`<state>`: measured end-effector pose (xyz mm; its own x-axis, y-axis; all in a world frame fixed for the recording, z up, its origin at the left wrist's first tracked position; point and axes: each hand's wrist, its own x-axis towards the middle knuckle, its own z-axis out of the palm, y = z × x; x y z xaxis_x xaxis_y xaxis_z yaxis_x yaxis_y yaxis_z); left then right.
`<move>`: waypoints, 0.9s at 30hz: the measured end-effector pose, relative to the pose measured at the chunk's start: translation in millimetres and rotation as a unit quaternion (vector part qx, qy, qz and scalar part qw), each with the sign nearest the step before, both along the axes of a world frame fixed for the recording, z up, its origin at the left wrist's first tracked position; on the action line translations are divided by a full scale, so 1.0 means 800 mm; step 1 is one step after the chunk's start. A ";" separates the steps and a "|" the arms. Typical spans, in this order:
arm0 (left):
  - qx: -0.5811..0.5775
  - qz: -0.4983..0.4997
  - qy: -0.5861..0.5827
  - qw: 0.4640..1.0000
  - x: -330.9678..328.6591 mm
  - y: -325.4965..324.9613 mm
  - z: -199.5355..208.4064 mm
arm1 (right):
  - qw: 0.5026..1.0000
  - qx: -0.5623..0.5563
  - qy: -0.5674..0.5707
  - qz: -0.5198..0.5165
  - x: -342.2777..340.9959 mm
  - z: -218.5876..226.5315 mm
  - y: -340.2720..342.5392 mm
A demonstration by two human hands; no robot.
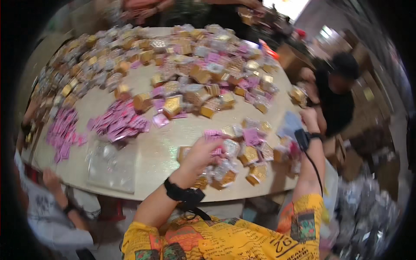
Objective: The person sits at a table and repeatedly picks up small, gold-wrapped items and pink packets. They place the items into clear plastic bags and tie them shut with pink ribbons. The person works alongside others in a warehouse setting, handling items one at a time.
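My left hand (200, 157) reaches over a near cluster of gold boxes in clear wrap, its fingers closed on a small pink packet (218, 151). Another pink packet (251, 137) lies on the wrapped gold boxes (249, 155) to its right. By the table's right edge, my right hand (309, 119) is closed at a pale bluish plastic bag (289, 125); blur hides exactly how the fingers grip it. Pink and clear-wrapped pieces (288, 151) sit below that bag. Both my wrists wear black bands.
Wrapped gold boxes (173, 106) cover the table's far half. Two heaps of pink packets (121, 121) and a clear plastic sheet (112, 167) lie at left. A co-worker in black (338, 95) handles a wrapped piece at right; another person's hand (52, 181) rests at the left edge.
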<state>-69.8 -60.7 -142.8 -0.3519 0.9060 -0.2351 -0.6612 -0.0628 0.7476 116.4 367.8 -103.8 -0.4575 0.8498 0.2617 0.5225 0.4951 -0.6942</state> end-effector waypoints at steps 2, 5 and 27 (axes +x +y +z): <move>0.018 -0.019 -0.003 1.000 -0.004 0.004 -0.009 | 0.994 -0.084 0.062 0.022 -0.009 0.028 -0.016; 0.017 -0.013 -0.008 1.000 -0.004 0.001 -0.011 | 0.994 -0.077 0.023 0.068 -0.041 0.069 -0.052; 0.009 0.195 0.012 0.981 -0.027 -0.025 -0.005 | 0.812 -0.445 0.155 0.345 -0.237 0.055 -0.346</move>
<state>-91.2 -81.1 -147.0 -0.6780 0.7050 -0.2079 -0.5663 -0.3206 0.7593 -73.0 90.9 -59.5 -0.9341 0.3354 -0.1225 0.0659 -0.1752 -0.9823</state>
